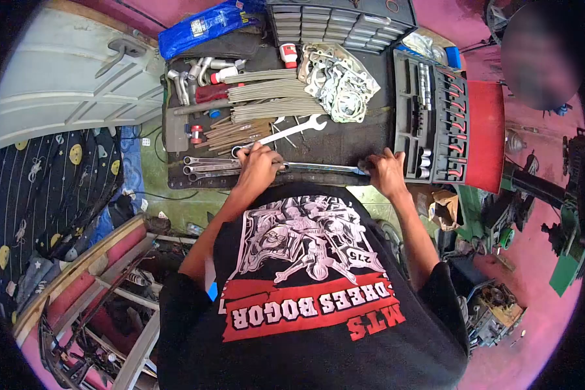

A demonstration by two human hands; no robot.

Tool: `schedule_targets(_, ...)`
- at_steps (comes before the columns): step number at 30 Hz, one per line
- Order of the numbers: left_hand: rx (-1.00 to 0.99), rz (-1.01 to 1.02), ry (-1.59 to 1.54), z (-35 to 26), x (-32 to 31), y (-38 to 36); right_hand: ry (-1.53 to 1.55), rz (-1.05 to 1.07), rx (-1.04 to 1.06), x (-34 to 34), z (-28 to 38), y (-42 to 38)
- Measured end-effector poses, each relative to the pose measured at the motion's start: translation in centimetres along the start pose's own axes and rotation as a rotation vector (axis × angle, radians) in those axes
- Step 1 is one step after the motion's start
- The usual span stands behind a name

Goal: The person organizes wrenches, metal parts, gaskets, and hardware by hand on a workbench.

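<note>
Closest of all, a black T-shirt (312, 325) with a red band and white print covers the person's front. Just beyond it, the two hands reach over the near edge of the table (370, 142), well apart, with a long metal bar (325, 167) lying crosswise between them. The right hand (387, 174) has its fingers pinched on the dark end of the bar. The left hand (260, 168) curls its fingers at the other end; whether they grip it, I cannot tell. Under or against that hand's knuckles is the ring end of a large wrench (292, 132), which slants away to the right. Several smaller wrenches (209, 164) lie just left of the hand.

Farther back are brown rods (230, 135), then bundles of grey rods (273, 110), with a pile of gaskets (347, 91) to their right. An open tool case (429, 110) sits at the table's right side. Behind the grey rods stands a white bottle (288, 55) with red on it. At the far edge are a drawer cabinet (344, 26) and a blue packet (204, 27).
</note>
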State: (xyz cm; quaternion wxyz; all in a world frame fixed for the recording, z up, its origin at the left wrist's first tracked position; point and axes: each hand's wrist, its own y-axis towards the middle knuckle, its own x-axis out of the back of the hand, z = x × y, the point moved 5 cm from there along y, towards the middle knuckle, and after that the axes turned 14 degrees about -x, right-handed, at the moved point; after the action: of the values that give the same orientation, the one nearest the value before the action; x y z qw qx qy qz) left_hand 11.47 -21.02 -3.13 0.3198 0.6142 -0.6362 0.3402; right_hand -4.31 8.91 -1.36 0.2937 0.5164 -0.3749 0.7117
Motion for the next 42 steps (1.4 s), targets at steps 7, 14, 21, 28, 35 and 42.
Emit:
schedule_targets(7,0.049,0.142,-0.109,-0.6,0.8,0.5,-0.042,-0.061,0.059,1.9,0.1,0.1)
schedule_targets(14,-0.14,-0.105,0.104,-1.2,0.3,2.6,-0.042,-0.303,0.027,1.2,-1.1,0.8)
schedule_targets(21,-0.209,-0.154,0.044,-0.7,-1.1,1.1,0.026,-0.196,0.097,1.4,-1.4,-0.6)
schedule_targets(28,-0.22,-0.296,-0.007,-0.7,-1.0,0.3,0.152,-0.273,0.12,-0.1,1.8,0.2)
schedule_targets(35,-0.281,-0.365,0.0,0.0,-2.3,-0.9,0.145,-0.247,0.295,-2.8,8.4,2.3)
schedule_targets(42,-0.28,-0.406,0.057,-0.2,-2.1,-1.5,0.212,-0.173,0.47,-3.5,17.0,4.3)
